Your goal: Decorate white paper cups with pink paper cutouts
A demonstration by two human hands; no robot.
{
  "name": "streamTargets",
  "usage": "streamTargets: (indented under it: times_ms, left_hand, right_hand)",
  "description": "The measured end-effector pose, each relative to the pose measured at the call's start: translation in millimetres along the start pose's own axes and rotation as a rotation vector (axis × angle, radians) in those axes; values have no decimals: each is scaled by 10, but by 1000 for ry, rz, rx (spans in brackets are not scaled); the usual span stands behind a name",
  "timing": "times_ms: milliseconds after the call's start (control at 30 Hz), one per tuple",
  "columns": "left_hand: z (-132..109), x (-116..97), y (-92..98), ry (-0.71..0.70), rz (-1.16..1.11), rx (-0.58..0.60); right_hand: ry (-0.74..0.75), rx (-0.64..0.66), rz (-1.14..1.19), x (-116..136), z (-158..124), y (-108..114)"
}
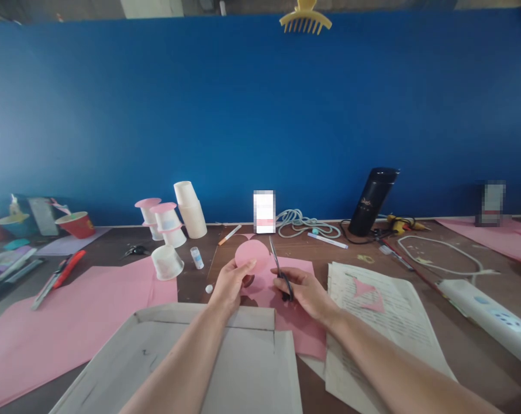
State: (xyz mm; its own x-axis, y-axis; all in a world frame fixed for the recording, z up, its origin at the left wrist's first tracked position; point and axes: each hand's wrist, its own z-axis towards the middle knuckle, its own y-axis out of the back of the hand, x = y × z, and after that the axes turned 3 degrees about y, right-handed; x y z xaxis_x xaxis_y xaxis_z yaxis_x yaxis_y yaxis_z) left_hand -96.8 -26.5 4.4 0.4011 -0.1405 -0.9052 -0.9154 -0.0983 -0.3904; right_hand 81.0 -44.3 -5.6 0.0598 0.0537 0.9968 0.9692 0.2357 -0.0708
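Between thumb and fingers, my left hand [229, 284] grips a round pink paper disc [251, 254], tilted up over the table. My right hand [306, 290] has its fingers through the dark handles of a pair of scissors [275, 256]. Their blades point away from me, close to the disc's right edge; whether they touch it I cannot tell. Under both hands lies a pink paper sheet [303, 330]. Pink paper scraps [366, 293] rest on a printed sheet [390, 345] to the right.
White paper cups [189, 210], some with pink discs [164, 208], stand at the back left near a glue stick [196, 258]. A cardboard piece [238, 368] lies in front. A black flask [372, 201], coiled cable [303, 223] and power strip [493, 316] are rightward; red-handled scissors [60, 276] lie left.
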Motion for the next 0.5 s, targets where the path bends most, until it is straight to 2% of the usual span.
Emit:
streamTargets:
  times_ms: [500]
  left_hand:
    - [12, -28, 41, -11, -54, -20]
  right_hand:
    - [3, 27, -10, 73, -39, 5]
